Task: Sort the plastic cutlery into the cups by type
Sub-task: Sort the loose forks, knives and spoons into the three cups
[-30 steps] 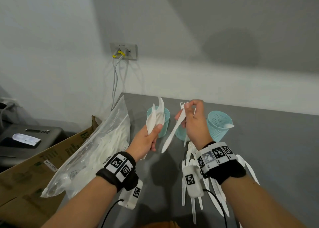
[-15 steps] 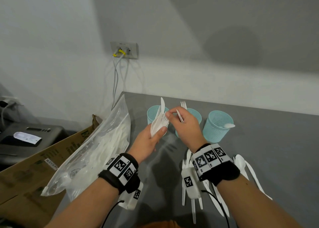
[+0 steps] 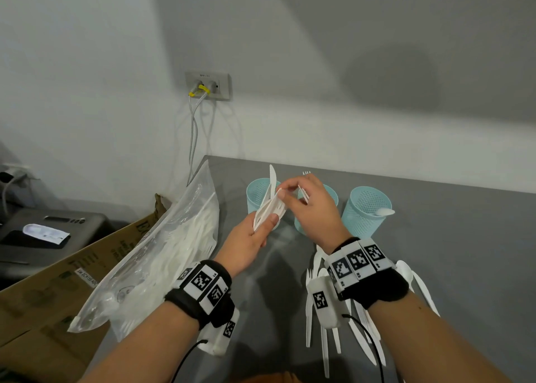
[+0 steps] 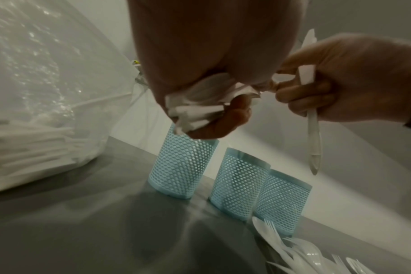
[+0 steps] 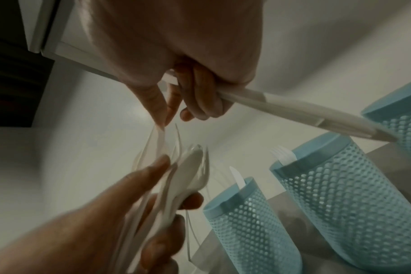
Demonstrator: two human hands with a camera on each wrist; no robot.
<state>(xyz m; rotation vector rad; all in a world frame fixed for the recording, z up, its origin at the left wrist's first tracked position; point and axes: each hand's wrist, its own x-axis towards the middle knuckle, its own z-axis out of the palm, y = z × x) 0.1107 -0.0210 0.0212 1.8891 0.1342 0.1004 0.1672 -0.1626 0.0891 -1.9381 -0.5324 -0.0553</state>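
My left hand (image 3: pixel 249 237) grips a bundle of white plastic cutlery (image 3: pixel 268 208) above the left perforated blue plastic cup (image 3: pixel 258 191). My right hand (image 3: pixel 313 211) clenches a white plastic knife (image 5: pixel 293 107) and pinches the bundle's top, over the grey table (image 3: pixel 449 252).

Bare table (image 3: pixel 452 252) right of the cups (image 3: pixel 366 211) (bag (image 3: pixel 162 255) walls the left).

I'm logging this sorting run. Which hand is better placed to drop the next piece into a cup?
Right. The right hand already holds one single piece over the cups, while the left hand grips a mixed bundle.
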